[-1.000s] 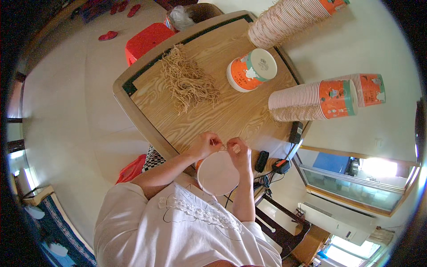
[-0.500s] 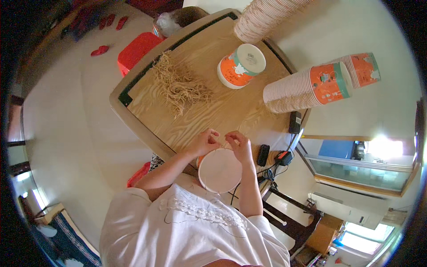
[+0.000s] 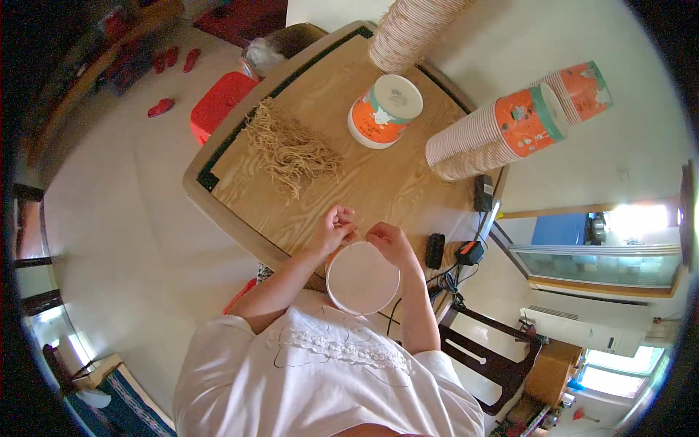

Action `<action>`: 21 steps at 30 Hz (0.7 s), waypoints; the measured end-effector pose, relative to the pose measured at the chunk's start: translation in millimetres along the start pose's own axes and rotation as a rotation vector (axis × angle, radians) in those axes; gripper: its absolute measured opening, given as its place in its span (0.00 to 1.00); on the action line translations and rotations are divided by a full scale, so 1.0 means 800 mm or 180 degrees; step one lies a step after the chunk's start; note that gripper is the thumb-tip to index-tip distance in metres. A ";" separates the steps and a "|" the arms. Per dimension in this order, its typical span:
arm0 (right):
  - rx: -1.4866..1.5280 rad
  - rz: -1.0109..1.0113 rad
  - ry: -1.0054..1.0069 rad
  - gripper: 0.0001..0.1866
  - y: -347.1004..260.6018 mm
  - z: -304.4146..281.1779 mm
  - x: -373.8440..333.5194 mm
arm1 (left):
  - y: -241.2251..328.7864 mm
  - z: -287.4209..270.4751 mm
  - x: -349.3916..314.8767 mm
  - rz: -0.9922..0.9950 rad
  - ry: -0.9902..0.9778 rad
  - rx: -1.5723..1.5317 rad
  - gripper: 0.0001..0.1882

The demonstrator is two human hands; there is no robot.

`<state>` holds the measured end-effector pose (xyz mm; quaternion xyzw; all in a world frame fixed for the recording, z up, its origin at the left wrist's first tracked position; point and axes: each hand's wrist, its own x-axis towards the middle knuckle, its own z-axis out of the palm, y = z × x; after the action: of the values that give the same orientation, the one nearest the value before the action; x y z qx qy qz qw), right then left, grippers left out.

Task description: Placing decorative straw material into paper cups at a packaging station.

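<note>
A white-mouthed paper tub rests between my forearms at the table's near edge, its round opening facing up toward me. Over the tub's far rim, my left hand is closed with its fingertips pinched on a thin strand of twine. Close beside it, my right hand is closed too, thumb and fingers pinched at the same strand by the rim. The strand is faint and partly hidden by the fingers. A loose heap of tan twine lies on the wooden table beyond my left hand.
An orange and green tub stands upside down past the twine. Tall stacks of nested tubs lie and lean at the right and far side. Black power adapters with cables sit along the right edge. A red stool stands left of the table.
My hands stay at the tub's far rim and have drawn slightly apart, the right turning knuckles-up. The whole view has shifted a little.
</note>
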<state>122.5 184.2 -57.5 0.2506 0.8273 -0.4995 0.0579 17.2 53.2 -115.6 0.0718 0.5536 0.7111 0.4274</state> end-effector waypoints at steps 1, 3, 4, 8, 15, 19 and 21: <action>0.0012 0.0068 0.0160 0.06 -0.001 0.001 -0.002 | 0.000 -0.002 -0.002 -0.0050 0.0010 0.0022 0.15; 0.0366 -0.0015 0.0277 0.04 0.012 0.011 -0.001 | -0.003 -0.008 -0.004 -0.0092 0.0025 0.0052 0.15; 0.0717 -0.0092 0.0398 0.03 0.017 0.015 0.000 | -0.008 -0.012 -0.002 -0.0173 -0.0184 0.0193 0.13; 0.0779 0.0056 0.0544 0.03 0.014 0.016 -0.002 | -0.001 -0.008 -0.006 -0.0290 -0.0175 0.0425 0.11; 0.1051 -0.0044 0.0761 0.03 0.033 0.023 0.003 | -0.006 -0.003 -0.004 0.0454 -0.0527 0.1020 0.09; 0.0872 -0.0156 0.0707 0.03 0.033 0.023 0.003 | -0.005 -0.004 -0.001 0.0208 -0.0417 0.1469 0.09; 0.0925 -0.0093 0.0637 0.03 0.030 0.021 0.002 | 0.004 -0.001 -0.004 0.0319 -0.0356 0.1560 0.09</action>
<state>130.0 179.3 -86.0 0.2927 0.7515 -0.5872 -0.0688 17.3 50.3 -111.6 0.2399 0.6807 0.5709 0.3913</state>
